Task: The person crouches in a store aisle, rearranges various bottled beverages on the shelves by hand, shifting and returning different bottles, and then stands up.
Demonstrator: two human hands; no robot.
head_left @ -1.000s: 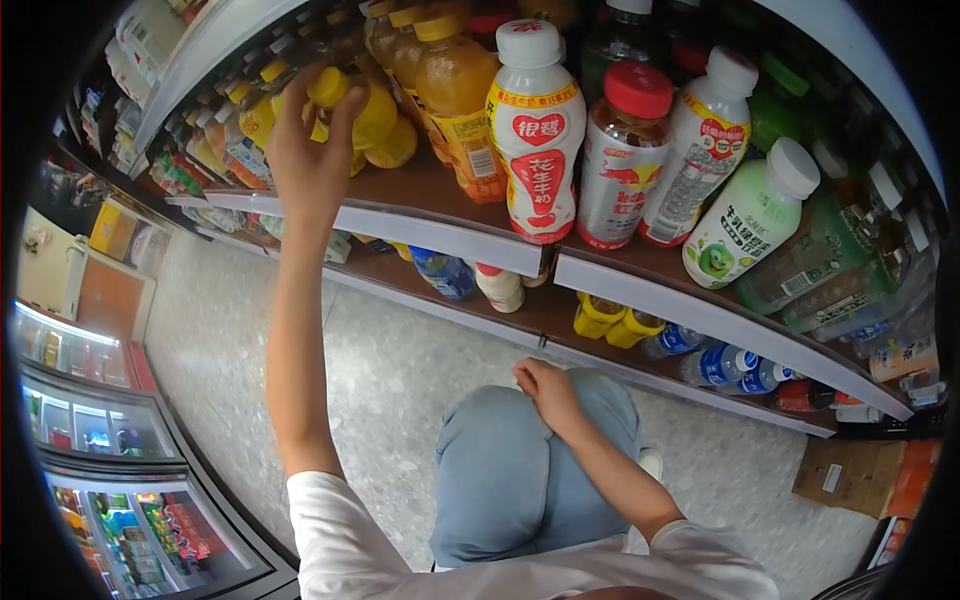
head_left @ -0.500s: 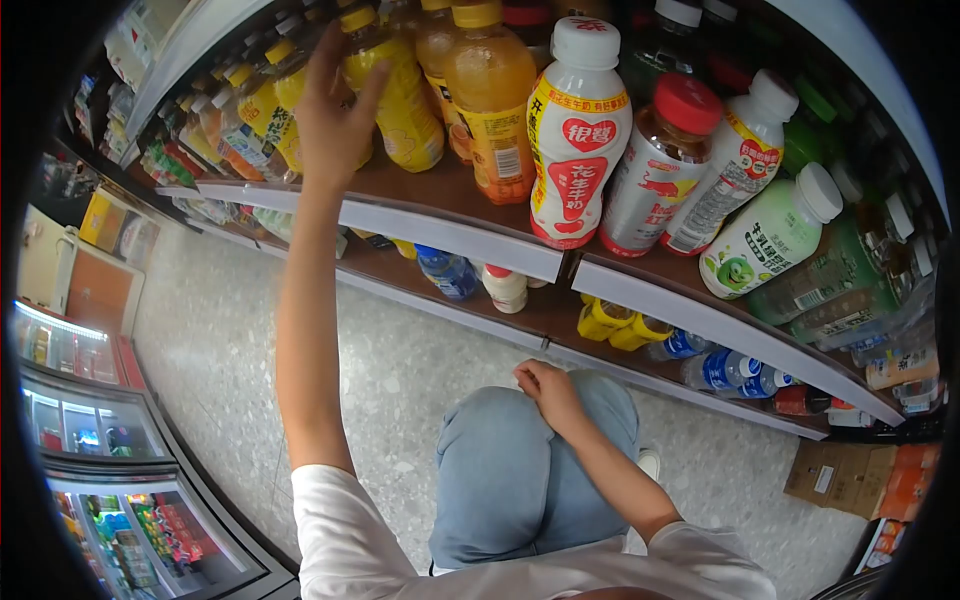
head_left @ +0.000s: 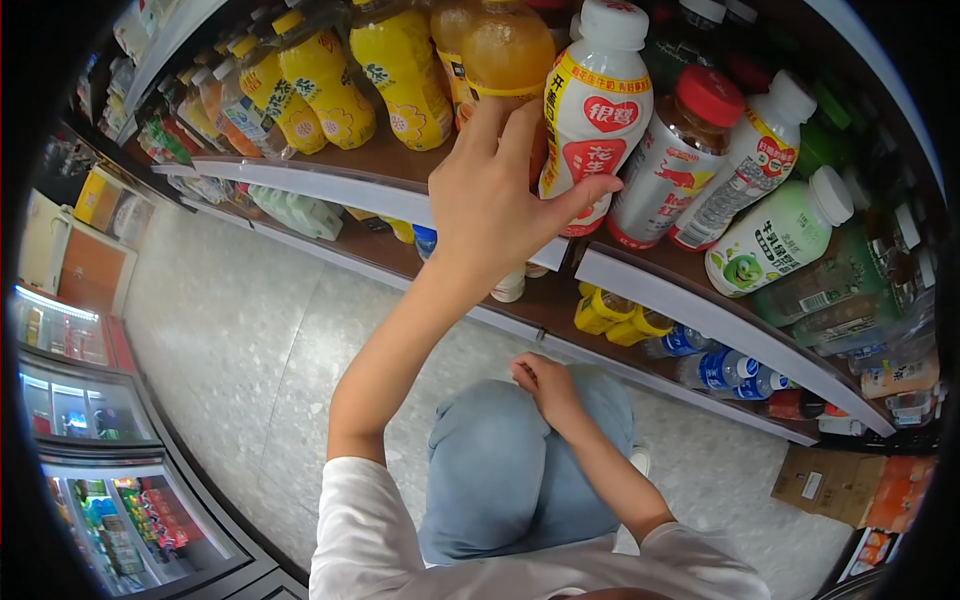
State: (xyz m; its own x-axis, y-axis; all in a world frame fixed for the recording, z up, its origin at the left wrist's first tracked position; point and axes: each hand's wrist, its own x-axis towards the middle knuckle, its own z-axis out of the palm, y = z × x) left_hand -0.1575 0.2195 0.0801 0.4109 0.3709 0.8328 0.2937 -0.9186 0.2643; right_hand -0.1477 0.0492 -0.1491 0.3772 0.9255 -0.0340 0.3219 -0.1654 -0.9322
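Left hand [head_left: 490,205]: thumb and fingers spread apart, before a white plastic bottle with a red heart-shaped emblem [head_left: 608,105], which stands on a brown, white-edged shelf [head_left: 340,196]; contact cannot be determined. Just beside it, an amber-filled clear plastic bottle [head_left: 508,52]. Right hand [head_left: 550,388]: curled over light-blue denim trousers [head_left: 490,460]; full closure indeterminable.

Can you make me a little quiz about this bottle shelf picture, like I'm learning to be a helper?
1. Pick one: what colour is the cap on the bottle just right of the white bottle beside the left hand?
A) green
B) red
C) yellow

2. True or false: the right hand is holding up a bottle.

3. Fill in: the left ____ sticks out in front of the white bottle.

Key: 1. B. 2. False; no bottle shows in it. 3. Thumb.
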